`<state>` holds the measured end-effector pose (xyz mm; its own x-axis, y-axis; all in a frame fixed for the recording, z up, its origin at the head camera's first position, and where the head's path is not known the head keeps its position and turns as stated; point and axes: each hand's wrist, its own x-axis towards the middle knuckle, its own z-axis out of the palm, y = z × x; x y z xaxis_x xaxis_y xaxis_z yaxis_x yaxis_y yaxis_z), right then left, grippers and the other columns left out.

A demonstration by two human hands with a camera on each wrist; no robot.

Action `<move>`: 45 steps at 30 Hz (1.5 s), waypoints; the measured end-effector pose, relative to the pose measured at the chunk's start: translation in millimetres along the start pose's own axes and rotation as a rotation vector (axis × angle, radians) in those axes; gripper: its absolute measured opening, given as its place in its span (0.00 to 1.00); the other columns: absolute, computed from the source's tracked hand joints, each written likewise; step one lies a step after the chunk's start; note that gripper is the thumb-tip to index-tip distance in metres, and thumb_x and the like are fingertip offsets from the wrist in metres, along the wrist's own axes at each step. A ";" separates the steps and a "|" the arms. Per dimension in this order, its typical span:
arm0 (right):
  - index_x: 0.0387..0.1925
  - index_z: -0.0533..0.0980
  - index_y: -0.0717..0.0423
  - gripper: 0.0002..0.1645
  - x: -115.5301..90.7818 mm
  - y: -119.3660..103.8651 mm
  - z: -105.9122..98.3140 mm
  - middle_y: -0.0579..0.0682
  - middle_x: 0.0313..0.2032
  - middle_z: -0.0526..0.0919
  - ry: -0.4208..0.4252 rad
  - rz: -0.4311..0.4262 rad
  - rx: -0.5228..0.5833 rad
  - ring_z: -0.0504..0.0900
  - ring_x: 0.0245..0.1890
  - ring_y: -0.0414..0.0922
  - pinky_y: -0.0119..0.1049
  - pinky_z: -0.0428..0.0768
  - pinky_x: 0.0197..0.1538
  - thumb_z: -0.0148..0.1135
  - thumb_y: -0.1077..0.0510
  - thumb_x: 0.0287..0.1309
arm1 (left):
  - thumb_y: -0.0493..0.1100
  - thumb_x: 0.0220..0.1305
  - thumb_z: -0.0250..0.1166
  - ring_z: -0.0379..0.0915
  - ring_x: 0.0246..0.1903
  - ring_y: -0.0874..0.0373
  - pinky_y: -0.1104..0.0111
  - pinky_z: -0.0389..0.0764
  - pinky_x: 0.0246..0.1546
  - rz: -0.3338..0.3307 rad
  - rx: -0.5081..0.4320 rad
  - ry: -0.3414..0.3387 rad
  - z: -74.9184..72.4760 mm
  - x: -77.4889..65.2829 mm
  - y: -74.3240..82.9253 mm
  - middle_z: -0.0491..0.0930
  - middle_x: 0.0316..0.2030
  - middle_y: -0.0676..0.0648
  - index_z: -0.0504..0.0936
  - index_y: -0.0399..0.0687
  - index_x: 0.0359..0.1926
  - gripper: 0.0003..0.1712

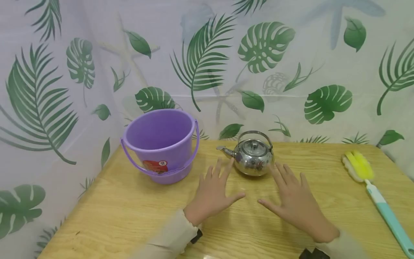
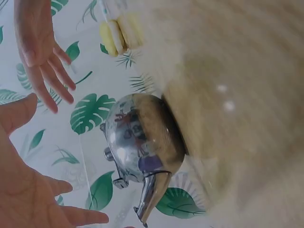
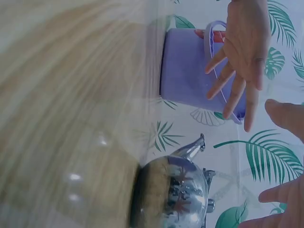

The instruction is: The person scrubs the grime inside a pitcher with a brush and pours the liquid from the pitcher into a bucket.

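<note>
A shiny metal teapot (image 1: 253, 158) with a lid, a raised handle and a spout pointing left stands on the wooden table. Both hands hover in front of it with fingers spread, holding nothing. The left hand (image 1: 211, 196) is nearest the spout side, between the teapot and the bucket. On the other side, the right hand (image 1: 294, 201) reaches toward the teapot's right front. In the left wrist view the teapot (image 2: 142, 137) appears sideways, apart from both hands. The right wrist view shows the teapot (image 3: 175, 194) partly cut off by the lower edge.
A purple bucket (image 1: 171, 158) with its handle hanging down in front stands at the back left of the table (image 1: 129, 223). To the right lies a brush (image 1: 385, 208) with a yellow and white sponge head. A leaf-patterned cloth (image 1: 278, 82) hangs behind.
</note>
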<state>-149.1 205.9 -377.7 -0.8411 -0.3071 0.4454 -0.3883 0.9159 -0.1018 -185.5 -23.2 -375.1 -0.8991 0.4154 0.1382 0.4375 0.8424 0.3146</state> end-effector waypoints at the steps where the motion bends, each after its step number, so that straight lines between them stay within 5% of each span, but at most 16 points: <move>1: 0.69 0.55 0.56 0.56 1.6 1.8 -0.8 0.65 0.63 0.66 0.017 -0.003 0.007 0.66 0.62 0.66 0.73 0.60 0.54 0.62 0.31 0.46 | 0.74 0.57 0.50 0.51 0.68 0.33 0.37 0.59 0.60 0.005 -0.010 0.005 -2.6 3.5 -1.6 0.44 0.73 0.38 0.33 0.65 0.73 0.53; 8: 0.67 0.60 0.59 0.51 15.0 20.3 -4.0 0.63 0.61 0.70 0.096 -0.025 0.112 0.71 0.57 0.62 0.69 0.65 0.53 0.68 0.40 0.46 | 0.68 0.59 0.55 0.59 0.65 0.37 0.49 0.66 0.61 0.040 -0.087 0.038 -11.1 30.7 -12.0 0.47 0.72 0.36 0.37 0.57 0.74 0.53; 17: 0.71 0.50 0.59 0.51 39.6 52.1 -6.8 0.68 0.67 0.58 -0.156 0.172 0.308 0.61 0.64 0.68 0.66 0.64 0.57 0.59 0.39 0.56 | 0.64 0.59 0.59 0.57 0.67 0.41 0.51 0.66 0.62 0.090 -0.157 -0.025 -3.8 63.0 -11.6 0.43 0.73 0.38 0.35 0.56 0.74 0.55; 30: 0.71 0.46 0.62 0.52 73.4 104.1 34.7 0.69 0.69 0.53 -0.323 0.121 0.539 0.59 0.65 0.68 0.65 0.62 0.60 0.63 0.46 0.56 | 0.64 0.57 0.60 0.75 0.52 0.39 0.55 0.78 0.48 -0.001 -0.152 -0.103 17.7 92.2 -14.7 0.42 0.73 0.35 0.27 0.58 0.73 0.59; 45: 0.71 0.37 0.66 0.72 90.4 109.4 54.6 0.72 0.67 0.52 -0.438 0.082 0.561 0.65 0.61 0.71 0.62 0.66 0.58 0.75 0.47 0.39 | 0.64 0.54 0.63 0.76 0.52 0.48 0.61 0.77 0.49 -0.004 -0.048 -0.185 25.7 109.4 -17.6 0.45 0.73 0.41 0.29 0.50 0.73 0.63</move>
<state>-288.2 264.3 -397.1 -0.9042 -0.4260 0.0308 -0.3535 0.7059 -0.6138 -291.2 16.3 -389.7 -0.8811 0.4715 -0.0374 0.4284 0.8290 0.3594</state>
